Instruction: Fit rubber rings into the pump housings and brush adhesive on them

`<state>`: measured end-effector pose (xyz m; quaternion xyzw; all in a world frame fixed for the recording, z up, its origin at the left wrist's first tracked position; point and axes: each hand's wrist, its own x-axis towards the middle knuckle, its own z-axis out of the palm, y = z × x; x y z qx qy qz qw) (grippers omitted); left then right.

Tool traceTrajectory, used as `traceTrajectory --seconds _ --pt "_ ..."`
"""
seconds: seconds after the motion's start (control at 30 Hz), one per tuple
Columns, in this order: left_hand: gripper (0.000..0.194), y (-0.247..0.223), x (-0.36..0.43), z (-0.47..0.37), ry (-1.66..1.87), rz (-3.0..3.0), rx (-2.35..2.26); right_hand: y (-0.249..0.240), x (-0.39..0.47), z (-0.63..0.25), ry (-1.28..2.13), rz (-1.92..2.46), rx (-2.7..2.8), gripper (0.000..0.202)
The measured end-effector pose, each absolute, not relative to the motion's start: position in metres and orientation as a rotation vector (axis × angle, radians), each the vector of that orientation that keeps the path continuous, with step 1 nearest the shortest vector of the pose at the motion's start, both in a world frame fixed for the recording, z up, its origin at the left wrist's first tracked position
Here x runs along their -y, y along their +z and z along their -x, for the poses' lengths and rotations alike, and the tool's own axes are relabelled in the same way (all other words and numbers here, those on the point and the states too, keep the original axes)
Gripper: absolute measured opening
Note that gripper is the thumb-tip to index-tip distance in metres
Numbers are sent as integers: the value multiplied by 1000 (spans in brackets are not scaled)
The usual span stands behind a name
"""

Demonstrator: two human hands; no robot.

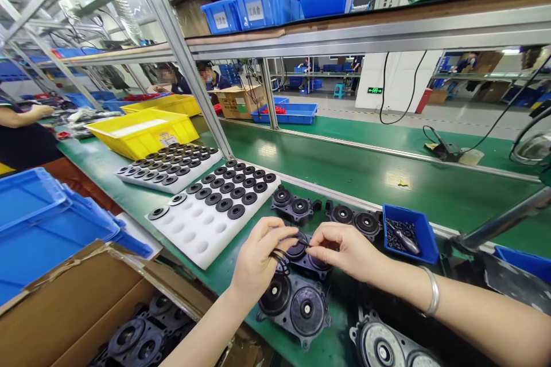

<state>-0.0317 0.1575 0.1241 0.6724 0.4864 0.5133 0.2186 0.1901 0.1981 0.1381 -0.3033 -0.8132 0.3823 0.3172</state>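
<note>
Several thin black rubber rings (282, 264) hang from the curled fingers of my left hand (260, 255). My right hand (348, 249) pinches the edge of one such ring between thumb and forefinger, with the ring stretching across between both hands. Directly below lies a black twin-round housing (297, 307) with two dark discs, each with a pale centre. Another housing (306, 259) behind it is partly covered by my hands. Farther back sit two similar housings (295, 205) (355, 221). At the front right is a housing (390, 344) with greyer round faces, cut off by the frame.
A white foam tray (183, 243) with black discs lies to the left, a second foam tray (172, 183) behind it. A blue bin (424, 235) of small dark parts stands right. A cardboard box (81, 321) holds housings at front left. Metal posts (185, 51) rise beyond.
</note>
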Motion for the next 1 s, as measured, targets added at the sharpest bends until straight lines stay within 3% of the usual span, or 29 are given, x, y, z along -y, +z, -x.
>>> traceTrajectory --seconds 0.27,0.53,0.73,1.0 --pt "39 134 -155 13 1143 -1314 -1339 128 -208 -184 733 763 2257 18" --pt "42 130 -162 15 1103 -1200 -1338 136 -217 -183 746 816 2288 3" --pt "39 134 -164 19 1047 -1258 -1322 141 -241 -182 790 748 2235 34" --pt "34 130 -168 21 990 -1356 -1339 135 -256 -168 921 666 2291 30"
